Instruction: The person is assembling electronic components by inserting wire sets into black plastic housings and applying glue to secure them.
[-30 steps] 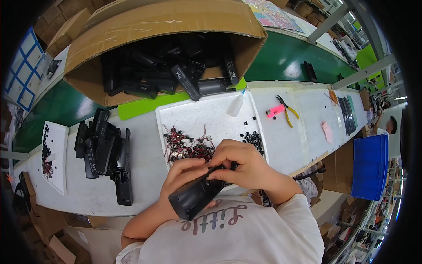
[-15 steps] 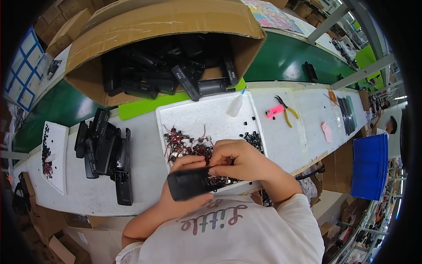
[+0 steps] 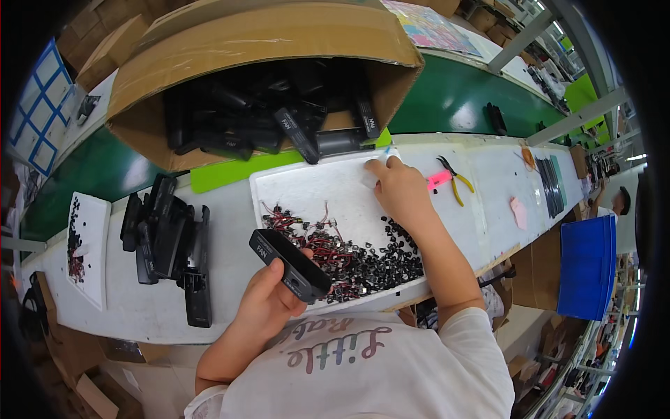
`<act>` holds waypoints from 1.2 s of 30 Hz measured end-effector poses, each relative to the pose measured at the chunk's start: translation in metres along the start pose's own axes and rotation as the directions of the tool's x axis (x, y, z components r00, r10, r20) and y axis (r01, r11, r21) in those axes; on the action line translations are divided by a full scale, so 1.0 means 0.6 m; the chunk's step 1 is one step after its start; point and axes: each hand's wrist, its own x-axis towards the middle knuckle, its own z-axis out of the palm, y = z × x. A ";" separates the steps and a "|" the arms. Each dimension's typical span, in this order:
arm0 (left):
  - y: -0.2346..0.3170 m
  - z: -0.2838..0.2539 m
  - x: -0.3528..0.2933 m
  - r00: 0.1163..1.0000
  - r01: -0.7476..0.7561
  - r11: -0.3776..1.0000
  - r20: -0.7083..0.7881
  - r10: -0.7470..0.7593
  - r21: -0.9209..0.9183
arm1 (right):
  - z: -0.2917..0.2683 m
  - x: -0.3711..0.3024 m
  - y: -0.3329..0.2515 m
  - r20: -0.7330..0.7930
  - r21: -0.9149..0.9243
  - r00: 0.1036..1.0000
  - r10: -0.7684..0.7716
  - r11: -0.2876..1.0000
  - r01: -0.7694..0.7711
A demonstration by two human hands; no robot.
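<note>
My left hand is closed round a black plastic fan casing, a long box with pale lettering, tilted above the near left corner of the white foam tray. At the tray's far right corner, my right hand has its fingers bent round a white dropper bottle. Its blue tip shows past the fingers, while the hand hides most of its body. Red and black wired parts lie in the tray beside a heap of small black pieces.
A large cardboard box full of black casings lies open beyond the tray. More casings are piled at left, beside a narrow white tray. Yellow-handled pliers and a pink tool lie at right. A blue bin stands farther right.
My right hand has left the casing and moved up and right to the dropper bottle. My left hand keeps the casing, now turned so its lettered side shows. The small black pieces are uncovered.
</note>
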 end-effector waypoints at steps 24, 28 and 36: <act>-0.011 0.015 -0.007 0.933 -0.355 0.907 0.143 0.329 0.228 | -0.102 -0.085 -0.112 -0.627 0.626 0.653 -0.425 0.224 0.747; -0.010 0.017 -0.008 0.931 -0.361 0.902 0.144 0.335 0.237 | -0.101 -0.087 -0.116 -0.612 0.632 0.664 -0.430 0.238 0.737; -0.007 0.018 -0.008 0.941 -0.332 0.914 0.155 0.302 0.235 | -0.107 -0.085 -0.107 -0.554 0.673 0.695 -0.458 0.245 0.698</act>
